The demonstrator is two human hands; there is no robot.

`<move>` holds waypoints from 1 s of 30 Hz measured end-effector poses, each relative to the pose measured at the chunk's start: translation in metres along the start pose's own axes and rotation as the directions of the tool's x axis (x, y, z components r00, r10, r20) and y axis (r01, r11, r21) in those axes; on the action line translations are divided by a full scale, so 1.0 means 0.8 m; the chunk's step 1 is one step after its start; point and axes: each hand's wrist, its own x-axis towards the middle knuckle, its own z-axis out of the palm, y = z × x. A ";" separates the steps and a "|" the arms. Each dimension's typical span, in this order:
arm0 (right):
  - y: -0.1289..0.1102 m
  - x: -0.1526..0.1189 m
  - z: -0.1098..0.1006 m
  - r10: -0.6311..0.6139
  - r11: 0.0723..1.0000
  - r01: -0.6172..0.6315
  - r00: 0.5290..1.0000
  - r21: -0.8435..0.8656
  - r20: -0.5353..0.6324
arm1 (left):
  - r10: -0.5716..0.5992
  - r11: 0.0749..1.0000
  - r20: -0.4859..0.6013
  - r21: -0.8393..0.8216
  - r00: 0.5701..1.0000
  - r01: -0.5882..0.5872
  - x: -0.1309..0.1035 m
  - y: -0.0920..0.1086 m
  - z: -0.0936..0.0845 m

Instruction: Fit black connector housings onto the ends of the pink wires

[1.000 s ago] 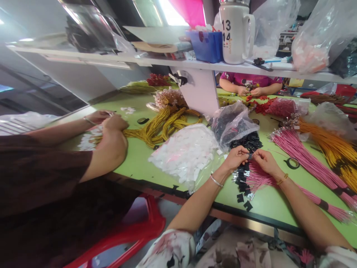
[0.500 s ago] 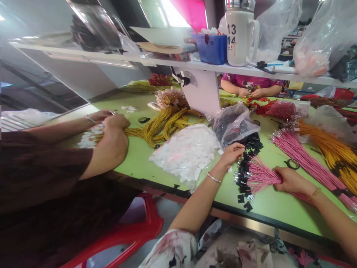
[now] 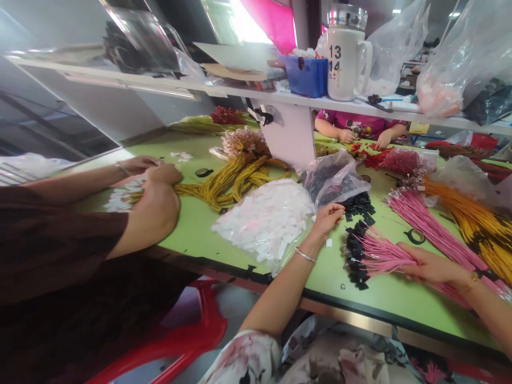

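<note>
My right hand [image 3: 434, 264] is closed round a bundle of pink wires [image 3: 386, 253], low over the green table. Black connector housings [image 3: 356, 256] sit at the bundle's left end, with shiny metal bits among them. My left hand [image 3: 328, 220], a bangle on its wrist, has its fingertips pinched together beside a pile of loose black housings [image 3: 360, 205]. Whatever the pinch may hold is too small to make out. Just behind that hand lies a clear bag of dark parts [image 3: 336, 176]. A bag of white connectors [image 3: 264, 218] lies to its left.
More pink wires [image 3: 436, 229] and orange wires [image 3: 460, 200] lie to the right, near a black tape roll [image 3: 414, 236]. A co-worker's arms [image 3: 148, 208] reach in from the left beside yellow wires [image 3: 224, 184]. Another person sits opposite. A shelf [image 3: 240, 92] bearing a mug [image 3: 344, 58] spans the table.
My right hand has shifted right with the pink bundle, and its black ends now sit closer together. Loose black pieces have gone from the front. My left hand has moved slightly left.
</note>
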 end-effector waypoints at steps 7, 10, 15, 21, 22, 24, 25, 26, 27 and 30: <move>-0.005 0.004 0.018 -0.228 0.652 -0.231 0.849 -0.723 -0.477 | 0.079 0.997 -0.075 -0.007 0.994 -0.080 0.003 0.001 -0.003; 0.008 0.026 0.047 -0.267 0.460 -0.323 0.838 -0.827 -0.475 | 0.110 0.994 -0.104 -0.006 0.988 -0.111 0.003 0.002 -0.003; 0.031 0.044 0.055 -0.254 0.577 -0.172 0.891 -0.798 -0.376 | 0.132 0.991 -0.067 0.041 0.989 -0.130 0.001 -0.001 -0.003; -0.004 0.053 0.027 -0.324 0.836 0.037 0.839 -0.548 -0.438 | 0.207 0.967 -0.002 0.150 0.978 -0.205 0.000 -0.004 0.000; -0.015 0.061 0.027 -0.319 0.855 0.030 0.818 -0.517 -0.480 | 0.214 0.963 0.013 0.166 0.977 -0.213 -0.001 -0.005 0.000; -0.038 0.081 0.033 -0.312 0.859 0.042 0.833 -0.509 -0.458 | 0.223 0.954 0.030 0.200 0.974 -0.224 -0.001 -0.006 0.000; -0.048 0.093 0.037 -0.293 0.847 0.021 0.852 -0.531 -0.434 | 0.225 0.950 0.034 0.216 0.974 -0.227 -0.001 -0.006 -0.001; -0.057 0.104 0.042 -0.263 0.822 -0.033 0.864 -0.568 -0.430 | 0.226 0.946 0.038 0.230 0.973 -0.229 -0.001 -0.007 -0.001; -0.064 0.116 0.046 -0.226 0.783 -0.098 0.875 -0.614 -0.429 | 0.226 0.943 0.039 0.240 0.973 -0.229 0.000 -0.007 -0.002; -0.071 0.141 0.048 -0.127 0.715 -0.206 0.901 -0.668 -0.414 | 0.212 0.941 0.049 0.260 0.976 -0.217 0.001 -0.007 -0.005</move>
